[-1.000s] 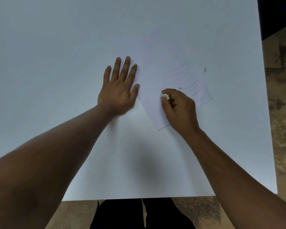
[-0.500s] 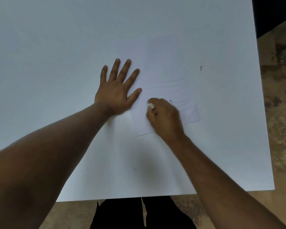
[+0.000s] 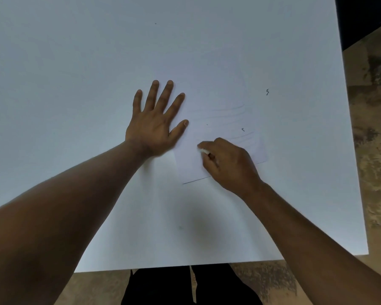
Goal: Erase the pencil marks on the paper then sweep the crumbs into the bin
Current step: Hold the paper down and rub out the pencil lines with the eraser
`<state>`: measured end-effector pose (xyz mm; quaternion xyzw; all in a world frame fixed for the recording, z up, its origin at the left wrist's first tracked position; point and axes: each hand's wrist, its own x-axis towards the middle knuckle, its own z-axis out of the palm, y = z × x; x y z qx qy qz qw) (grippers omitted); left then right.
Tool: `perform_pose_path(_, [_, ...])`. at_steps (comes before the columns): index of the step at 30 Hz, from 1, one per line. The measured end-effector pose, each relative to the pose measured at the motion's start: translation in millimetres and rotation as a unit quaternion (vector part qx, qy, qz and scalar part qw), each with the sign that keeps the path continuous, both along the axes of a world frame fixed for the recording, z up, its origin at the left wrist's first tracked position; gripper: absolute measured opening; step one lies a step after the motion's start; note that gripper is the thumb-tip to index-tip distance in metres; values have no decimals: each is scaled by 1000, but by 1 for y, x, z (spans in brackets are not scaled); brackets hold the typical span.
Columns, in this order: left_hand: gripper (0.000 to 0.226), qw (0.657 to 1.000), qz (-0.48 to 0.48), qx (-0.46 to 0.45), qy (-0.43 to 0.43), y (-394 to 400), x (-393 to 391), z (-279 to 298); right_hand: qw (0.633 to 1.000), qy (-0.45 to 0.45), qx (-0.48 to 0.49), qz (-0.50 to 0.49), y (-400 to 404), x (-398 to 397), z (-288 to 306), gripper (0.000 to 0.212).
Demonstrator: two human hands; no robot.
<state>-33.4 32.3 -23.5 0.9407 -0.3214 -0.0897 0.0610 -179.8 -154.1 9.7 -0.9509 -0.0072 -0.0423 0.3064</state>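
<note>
A white sheet of paper point(image 3: 218, 119) lies on the white table point(image 3: 97, 51), with faint pencil lines across it and a small dark mark point(image 3: 242, 129) near its right side. My left hand point(image 3: 156, 122) lies flat with fingers spread, its thumb and forefinger resting on the paper's left edge. My right hand point(image 3: 227, 164) is closed around a small white eraser point(image 3: 204, 150), whose tip touches the lower left part of the sheet. A dark crumb point(image 3: 267, 92) lies on the table to the right of the paper. No bin is in view.
The table's near edge point(image 3: 185, 266) and right edge point(image 3: 350, 128) border a mottled brown floor point(image 3: 374, 128). My dark trousers point(image 3: 185, 287) show below the near edge. A tiny dark speck point(image 3: 155, 23) sits far up the table.
The paper has turned from tilted to nearly square with the table. My right hand and the eraser moved down and left across the sheet. My left hand stayed flat.
</note>
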Motion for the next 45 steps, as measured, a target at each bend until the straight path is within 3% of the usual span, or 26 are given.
perform_pose_path(2, [67, 1000, -1, -2, 3, 0, 0, 0, 999, -5, -41, -8, -11, 4, -2, 20])
perform_pose_path(7, [68, 1000, -1, -8, 12, 0, 0, 0, 985, -17, -34, -169, -72, 33, -3, 17])
perform_pose_path(10, [79, 1000, -2, -6, 24, -1, 2, 2, 989, -27, 13, -148, -52, 41, -1, 15])
perform_pose_path(14, [111, 997, -21, 36, 67, 0, 6, 10, 997, -16, 22, -77, -3, 45, -7, 22])
perform_pose_path(18, [135, 980, -42, 125, 152, -5, 19, 22, 999, -14, -9, -27, 16, 45, -11, 24])
perform_pose_path(21, [145, 960, -36, 187, 204, -14, 25, 32, 993, -31, -75, -83, -7, 52, -14, 28])
perform_pose_path(26, [146, 955, -35, 198, 218, -16, 24, 38, 973, -12, -61, -221, -51, 57, -10, 20])
perform_pose_path(30, [143, 947, -31, 225, 228, -20, 24, 44, 988, -31, 7, -151, 18, 64, -10, 33])
perform_pose_path(34, [137, 935, -24, 266, 232, -27, 25, 48, 995, -16, -24, -93, 53, 65, -13, 31])
perform_pose_path(40, [146, 930, -30, 263, 255, -26, 27, 50, 963, -9, -143, -230, -43, 60, -9, 17])
perform_pose_path(42, [146, 932, -30, 260, 251, -25, 28, 49, 957, -29, -124, -260, -48, 61, -7, 16])
perform_pose_path(45, [146, 931, -32, 262, 253, -26, 28, 48, 974, -44, -49, -216, -6, 69, -8, 23])
